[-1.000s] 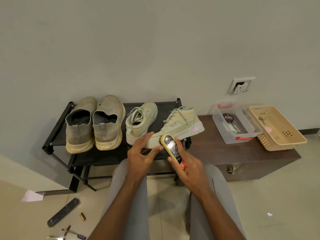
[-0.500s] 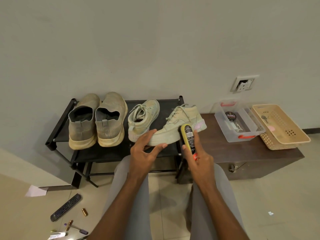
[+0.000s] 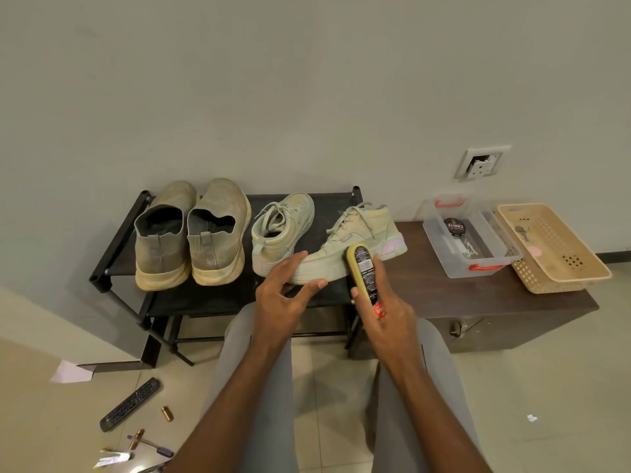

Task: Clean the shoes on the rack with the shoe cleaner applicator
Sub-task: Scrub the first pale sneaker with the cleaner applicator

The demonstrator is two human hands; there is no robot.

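Fingers of the right hand (image 3: 386, 312) clamp the applicator (image 3: 363, 274) against the sneaker (image 3: 355, 247) at the rack (image 3: 119, 244) edge; left hand (image 3: 283, 295) fingers spread, steadying its toe.

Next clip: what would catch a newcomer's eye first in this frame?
Front and centre, the right hand holds a yellow shoe cleaner applicator against the side of a pale green sneaker at the right end of the black shoe rack, while the left hand steadies its toe. Next come the worn beige slip-on shoes on the rack's left and the remote control on the floor below.
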